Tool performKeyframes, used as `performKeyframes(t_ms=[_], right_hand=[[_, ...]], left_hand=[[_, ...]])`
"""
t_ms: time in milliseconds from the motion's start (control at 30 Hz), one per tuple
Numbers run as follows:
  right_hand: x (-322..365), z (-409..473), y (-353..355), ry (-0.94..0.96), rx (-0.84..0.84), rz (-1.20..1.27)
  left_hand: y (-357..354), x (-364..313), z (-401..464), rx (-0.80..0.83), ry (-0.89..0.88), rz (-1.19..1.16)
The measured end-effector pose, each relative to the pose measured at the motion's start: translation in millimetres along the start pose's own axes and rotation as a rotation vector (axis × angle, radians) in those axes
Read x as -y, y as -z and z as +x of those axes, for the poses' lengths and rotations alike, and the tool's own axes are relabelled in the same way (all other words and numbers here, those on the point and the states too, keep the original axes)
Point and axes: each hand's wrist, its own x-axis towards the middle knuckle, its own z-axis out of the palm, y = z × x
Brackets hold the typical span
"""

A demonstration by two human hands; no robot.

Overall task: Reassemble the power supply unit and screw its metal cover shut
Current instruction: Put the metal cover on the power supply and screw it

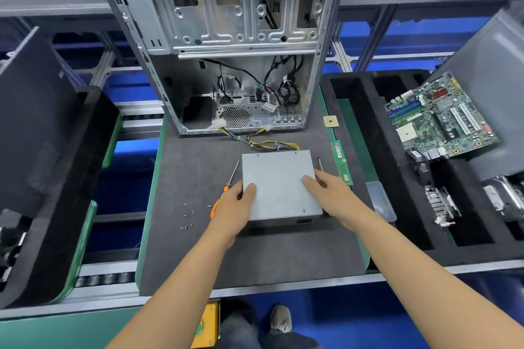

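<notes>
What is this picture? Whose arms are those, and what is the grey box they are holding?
The picture comes from a camera worn on a person's head, looking down, so the arms are that person's own. The left hand and right hand grip the two sides of a flat grey metal box. It is a computer's power supply, and its bundle of yellow and black wires runs out the far end. It sits on a dark grey work mat. Beside it lie an orange-handled screwdriver and some tiny loose screws. Behind stands an open, nearly empty silver computer case. On the right, a green circuit board rests on a black foam tray.
</notes>
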Motion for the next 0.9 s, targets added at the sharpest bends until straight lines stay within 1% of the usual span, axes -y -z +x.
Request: performKeyframes(t_ms=[567, 900], right_hand=[[-7.2, 2.7, 0.5, -0.002, 0.007, 0.019], [-6.9, 4.1, 0.3, -0.008, 0.000, -0.014]], left_hand=[[3.0, 3.6, 0.2, 0.051, -0.006, -0.046], [2.0, 1.3, 1.7, 0.028, -0.009, -0.078]])
